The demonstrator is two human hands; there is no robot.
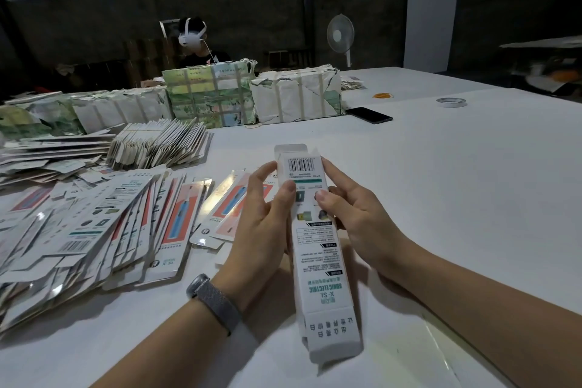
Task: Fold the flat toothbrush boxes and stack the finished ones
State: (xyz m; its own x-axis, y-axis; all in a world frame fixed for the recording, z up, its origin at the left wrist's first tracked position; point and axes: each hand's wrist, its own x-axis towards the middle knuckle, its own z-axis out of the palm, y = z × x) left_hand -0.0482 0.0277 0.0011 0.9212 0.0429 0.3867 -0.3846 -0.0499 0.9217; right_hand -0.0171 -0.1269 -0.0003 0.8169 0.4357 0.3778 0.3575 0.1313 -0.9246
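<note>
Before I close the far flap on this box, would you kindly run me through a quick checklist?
1. Box held by both hands: ok; left hand and right hand grip the toothbrush box at its sides.
2. Box opened into a tube: ok, side panels show.
3. Far flap free: ok, it stands open beyond the fingers.
4. Near flap: not ok, open.
5. Flat boxes within reach: ok, spread beside the left hand.
6. Finished stack: cannot tell, none identifiable on the table.
</note>
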